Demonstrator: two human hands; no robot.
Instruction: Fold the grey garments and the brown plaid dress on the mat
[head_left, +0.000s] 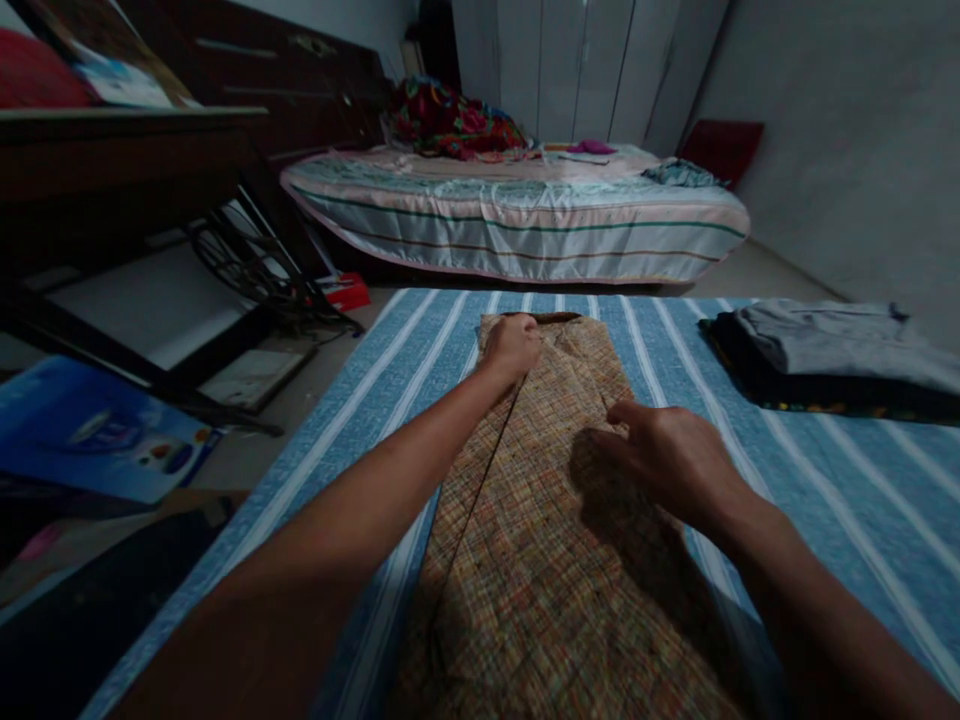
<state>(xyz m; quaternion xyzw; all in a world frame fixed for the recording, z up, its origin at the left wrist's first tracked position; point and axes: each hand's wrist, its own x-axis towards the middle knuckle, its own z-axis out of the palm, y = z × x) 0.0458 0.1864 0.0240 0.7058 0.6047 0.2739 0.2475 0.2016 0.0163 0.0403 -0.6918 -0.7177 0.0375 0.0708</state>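
A brown checked garment [540,530], folded into a long narrow shape, lies lengthwise in front of me on a blue sheet with white stripes [345,420]. At the garment's far end, my left hand [514,346] is closed on the cloth near the top edge. My right hand [667,450] is at the garment's right side, with thumb and forefinger slightly apart and nothing visible between them. It casts a shadow on the checked cloth. Its other fingers are partly hidden behind the back of the hand.
Folded grey and black clothes [832,350] are stacked on the right of the sheet. Beyond stands a bed with a shiny striped cover [525,225] and a red floral blanket [457,120]. On the left are a dark table [127,150] and a blue box [97,430].
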